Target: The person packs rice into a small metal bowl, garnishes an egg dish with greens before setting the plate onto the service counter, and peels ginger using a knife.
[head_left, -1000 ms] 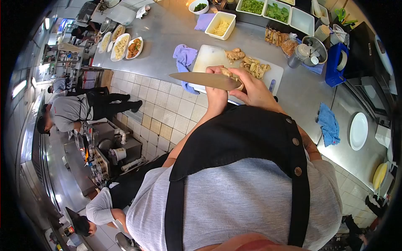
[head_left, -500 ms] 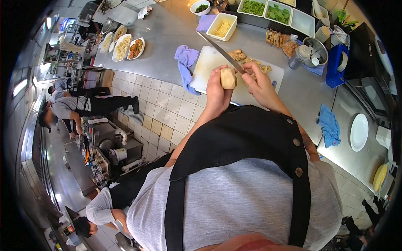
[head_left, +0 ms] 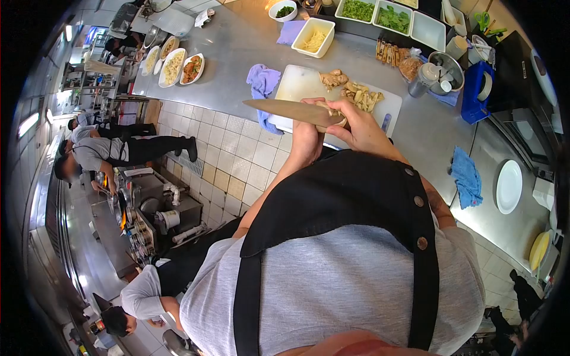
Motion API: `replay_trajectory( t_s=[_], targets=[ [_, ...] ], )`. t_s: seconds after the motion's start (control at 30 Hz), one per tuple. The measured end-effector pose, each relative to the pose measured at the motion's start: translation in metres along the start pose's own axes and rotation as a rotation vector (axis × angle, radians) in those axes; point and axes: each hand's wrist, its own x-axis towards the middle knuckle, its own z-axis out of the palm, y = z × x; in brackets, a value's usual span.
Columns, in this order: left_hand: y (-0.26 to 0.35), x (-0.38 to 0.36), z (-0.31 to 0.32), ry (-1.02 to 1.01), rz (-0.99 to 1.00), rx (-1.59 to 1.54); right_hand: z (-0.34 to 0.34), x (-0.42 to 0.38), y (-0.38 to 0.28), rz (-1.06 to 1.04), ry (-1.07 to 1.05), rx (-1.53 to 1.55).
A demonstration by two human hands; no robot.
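My left hand (head_left: pixel 306 141) holds a pale piece of ginger (head_left: pixel 330 108) up above the near edge of a white cutting board (head_left: pixel 297 83). My right hand (head_left: pixel 363 127) grips a large kitchen knife (head_left: pixel 285 110). Its blade lies flat and points left, across the ginger, hiding most of it. On the board lie whole ginger roots (head_left: pixel 332 77) and a heap of ginger scraps (head_left: pixel 362 95).
On the steel counter (head_left: pixel 225 53) are a purple cloth (head_left: pixel 261 80), a tub of shredded strips (head_left: pixel 314 38), trays of greens (head_left: pixel 392 16), plates of food (head_left: pixel 181 66), a metal pot (head_left: pixel 448 66), a blue cloth (head_left: pixel 466 178) and a white plate (head_left: pixel 509 186). People work at stoves on the left (head_left: pixel 98 155).
Half a second ago the knife pointed away over the board with the ginger exposed. Now the blade has swung back to the left, across the ginger, as it was a second ago.
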Motion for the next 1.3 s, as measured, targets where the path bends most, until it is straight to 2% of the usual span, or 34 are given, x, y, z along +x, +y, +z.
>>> replay_trajectory(
  t_s=[0.03, 0.13, 0.23, 0.27, 0.37, 0.4, 0.47, 0.6, 0.67, 0.77, 0.87, 0.97, 1.07, 1.3],
  targets=[
    [-0.001, -0.002, 0.000, 0.003, -0.023, 0.050, -0.002, 0.001, -0.002, 0.046, -0.012, 0.006],
    [-0.004, -0.008, 0.013, 0.010, -0.036, -0.070, -0.003, 0.004, 0.002, 0.118, 0.005, 0.078],
    [0.006, -0.002, 0.014, 0.058, -0.159, -0.259, -0.005, 0.004, -0.001, 0.212, 0.013, 0.202],
    [0.003, 0.005, 0.006, 0.012, -0.185, -0.305, -0.006, 0.004, -0.002, 0.252, 0.008, 0.246],
    [-0.002, 0.014, -0.017, -0.066, -0.253, -0.522, -0.010, -0.001, -0.001, 0.377, 0.045, 0.226],
    [0.001, 0.014, -0.015, -0.008, -0.284, -0.563, -0.010, -0.002, 0.000, 0.372, 0.049, 0.213],
    [-0.004, 0.016, -0.022, -0.016, -0.249, -0.517, -0.009, -0.004, 0.002, 0.362, 0.060, 0.185],
    [-0.004, 0.013, -0.008, 0.073, -0.058, -0.453, 0.004, -0.006, 0.009, 0.094, 0.047, 0.162],
    [-0.003, 0.011, -0.009, 0.049, 0.033, -0.407, 0.008, -0.005, 0.009, -0.039, 0.019, 0.085],
    [0.004, 0.004, -0.001, 0.072, 0.124, -0.347, 0.004, -0.006, -0.008, 0.181, -0.120, 0.032],
    [0.003, 0.002, -0.002, 0.025, 0.173, -0.349, 0.005, -0.006, -0.008, 0.171, -0.104, 0.040],
    [0.005, -0.002, 0.005, 0.055, 0.157, -0.397, 0.008, -0.005, 0.000, -0.036, 0.010, -0.030],
    [0.008, -0.004, 0.009, 0.106, 0.158, -0.372, 0.005, -0.006, -0.009, 0.103, -0.068, 0.008],
    [0.007, -0.002, 0.009, 0.098, 0.238, -0.275, 0.006, -0.004, -0.011, 0.132, -0.091, 0.027]
  ],
)
